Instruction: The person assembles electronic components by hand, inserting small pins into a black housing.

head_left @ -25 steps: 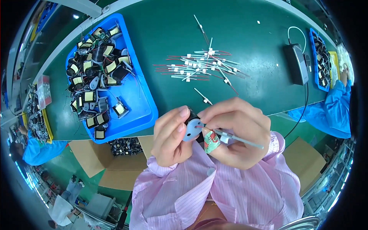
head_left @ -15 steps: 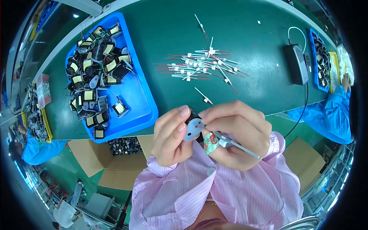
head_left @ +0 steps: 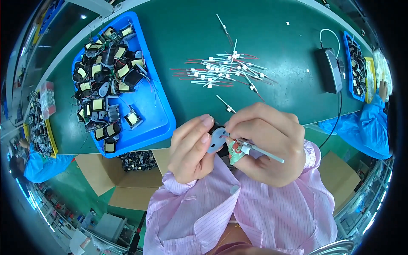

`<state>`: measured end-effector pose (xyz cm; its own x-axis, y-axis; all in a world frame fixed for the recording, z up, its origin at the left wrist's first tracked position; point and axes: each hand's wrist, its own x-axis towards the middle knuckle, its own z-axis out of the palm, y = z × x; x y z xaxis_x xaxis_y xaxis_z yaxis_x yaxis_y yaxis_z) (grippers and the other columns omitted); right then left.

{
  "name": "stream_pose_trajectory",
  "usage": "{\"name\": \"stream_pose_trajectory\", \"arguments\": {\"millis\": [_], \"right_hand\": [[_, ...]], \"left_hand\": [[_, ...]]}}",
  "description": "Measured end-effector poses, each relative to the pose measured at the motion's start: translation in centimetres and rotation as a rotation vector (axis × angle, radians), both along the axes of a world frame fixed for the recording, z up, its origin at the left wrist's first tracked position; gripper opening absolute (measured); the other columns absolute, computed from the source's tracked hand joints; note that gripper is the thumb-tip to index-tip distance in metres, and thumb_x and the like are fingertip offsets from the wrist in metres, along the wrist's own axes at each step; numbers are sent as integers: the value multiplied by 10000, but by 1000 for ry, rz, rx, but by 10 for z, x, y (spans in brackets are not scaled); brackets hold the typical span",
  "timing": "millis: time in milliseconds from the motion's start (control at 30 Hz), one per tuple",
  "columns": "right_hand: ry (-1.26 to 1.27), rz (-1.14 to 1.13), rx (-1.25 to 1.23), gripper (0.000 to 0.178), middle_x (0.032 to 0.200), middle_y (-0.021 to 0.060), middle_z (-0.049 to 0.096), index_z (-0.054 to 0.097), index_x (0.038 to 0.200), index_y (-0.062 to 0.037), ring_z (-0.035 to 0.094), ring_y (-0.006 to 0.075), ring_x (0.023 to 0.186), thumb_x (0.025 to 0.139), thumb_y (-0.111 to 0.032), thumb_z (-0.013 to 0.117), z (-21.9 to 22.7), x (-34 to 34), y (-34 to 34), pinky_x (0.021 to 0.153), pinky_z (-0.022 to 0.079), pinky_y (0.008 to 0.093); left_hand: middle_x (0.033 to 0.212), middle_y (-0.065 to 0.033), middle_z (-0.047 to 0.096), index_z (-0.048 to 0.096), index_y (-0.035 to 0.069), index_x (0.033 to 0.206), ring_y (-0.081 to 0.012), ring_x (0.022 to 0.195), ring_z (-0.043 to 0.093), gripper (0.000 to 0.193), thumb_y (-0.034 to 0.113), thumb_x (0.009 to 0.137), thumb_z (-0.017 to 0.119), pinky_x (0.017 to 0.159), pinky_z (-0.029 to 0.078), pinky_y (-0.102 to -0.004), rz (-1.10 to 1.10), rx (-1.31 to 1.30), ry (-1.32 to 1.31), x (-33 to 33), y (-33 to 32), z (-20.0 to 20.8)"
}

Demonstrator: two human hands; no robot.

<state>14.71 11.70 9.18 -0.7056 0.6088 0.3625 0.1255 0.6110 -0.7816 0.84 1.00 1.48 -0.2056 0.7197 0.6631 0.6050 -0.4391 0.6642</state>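
Note:
In front of my chest, my left hand (head_left: 190,148) grips a small black part whose round grey face (head_left: 216,143), with several dark holes, is turned toward me. My right hand (head_left: 272,140) is closed in a pinch beside that face. Running through its fingers is a wire lead with a thin white tube (head_left: 267,153), which sticks out to the lower right; a short red wire meets the grey face. Patterned green tape (head_left: 236,154) wraps a right-hand digit. A loose pile of similar white-tubed leads (head_left: 221,72) with red wires lies beyond my hands.
A blue tray (head_left: 159,127) of black parts with pale yellow pads stands at left. A cardboard box (head_left: 134,181) with dark parts sits below the table edge. At right are a black adapter-like box (head_left: 329,72), its cable, and another blue tray (head_left: 351,80). Co-workers' blue sleeves show on both sides.
My right hand has moved slightly up and right, its fingers shifting at the grey face. The white tube has swung a little. The grey-faced part has moved slightly to the right.

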Motion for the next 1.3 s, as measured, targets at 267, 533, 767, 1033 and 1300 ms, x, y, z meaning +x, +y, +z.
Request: {"name": "stream_pose_trajectory", "arguments": {"millis": [267, 533, 767, 1033, 1300], "right_hand": [[23, -3, 97, 204, 826, 131, 646, 638, 773, 28, 620, 174, 549, 579, 31, 700, -7, 0, -1, 464, 487, 256], [47, 29, 168, 236, 826, 164, 640, 621, 793, 60, 620, 180, 564, 578, 23, 711, -9, 1, -1, 451, 486, 257], [74, 8, 277, 216, 833, 165, 646, 616, 784, 55, 632, 187, 585, 591, 18, 708, -11, 0, -4, 447, 491, 251], [63, 33, 322, 192, 824, 165, 646, 609, 773, 57, 638, 191, 594, 609, 14, 699, -10, 0, -3, 446, 493, 250], [21, 50, 242, 191, 850, 163, 630, 614, 786, 47, 623, 205, 607, 617, 24, 700, -13, -1, -6, 479, 489, 271]], "left_hand": [[1175, -218, 608, 518, 21, 1273, -381, 987, 623, 625, -153, 681, 617, 786, 551, -408, -12, -17, 20, -1, 0, 1], [1202, -217, 595, 498, 28, 1304, -382, 999, 617, 680, -164, 659, 592, 790, 546, -405, -13, -36, 29, -2, -2, 0], [1223, -198, 590, 486, 41, 1321, -370, 1014, 614, 691, -153, 670, 612, 801, 539, -395, -22, -34, 18, -3, -3, -2], [1246, -191, 574, 450, 64, 1355, -365, 1046, 603, 722, -125, 687, 649, 817, 528, -400, -44, -69, 34, -5, -6, 0], [1234, -191, 581, 461, 70, 1348, -364, 1044, 604, 692, -82, 712, 689, 821, 530, -404, -17, -60, 28, -4, -6, -3]]}}
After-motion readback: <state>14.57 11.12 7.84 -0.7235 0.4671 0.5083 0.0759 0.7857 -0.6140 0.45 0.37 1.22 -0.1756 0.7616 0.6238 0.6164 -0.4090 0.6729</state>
